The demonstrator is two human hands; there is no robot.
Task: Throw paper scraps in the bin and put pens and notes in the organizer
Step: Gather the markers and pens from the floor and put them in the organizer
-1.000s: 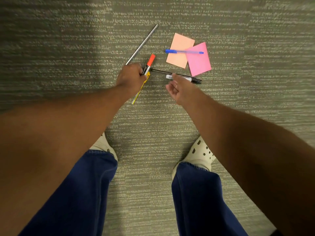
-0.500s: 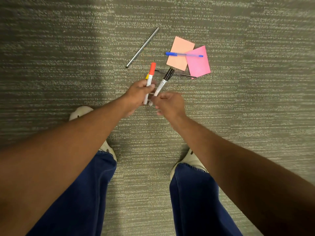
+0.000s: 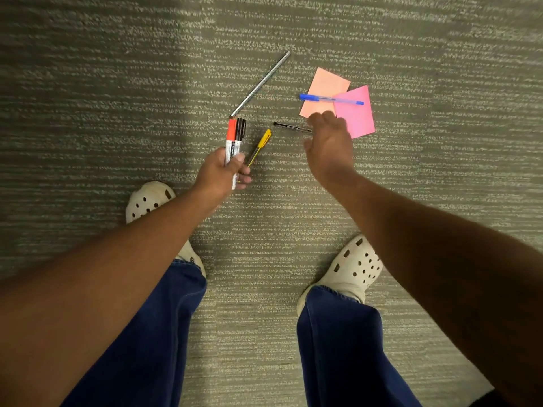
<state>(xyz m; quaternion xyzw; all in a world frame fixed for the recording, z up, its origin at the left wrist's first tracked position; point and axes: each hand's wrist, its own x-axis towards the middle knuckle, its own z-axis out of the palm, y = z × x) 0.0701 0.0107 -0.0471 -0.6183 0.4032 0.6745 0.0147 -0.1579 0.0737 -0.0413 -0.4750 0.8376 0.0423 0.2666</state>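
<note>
Head view shows the left hand (image 3: 221, 171) fisted around a red-capped marker (image 3: 231, 136), a black-capped marker (image 3: 240, 131) and a yellow pen (image 3: 259, 146), caps pointing away; the right hand (image 3: 329, 145) reaches forward, fingers curled down over a thin black pen (image 3: 291, 127) on the carpet (image 3: 117, 83), contact unclear; half a second ago the right hand held the black-capped marker beside the left; a blue pen (image 3: 330, 99) lies across the orange note (image 3: 323, 92) and pink note (image 3: 357, 113); a grey pencil (image 3: 260, 85) lies nearby.
</note>
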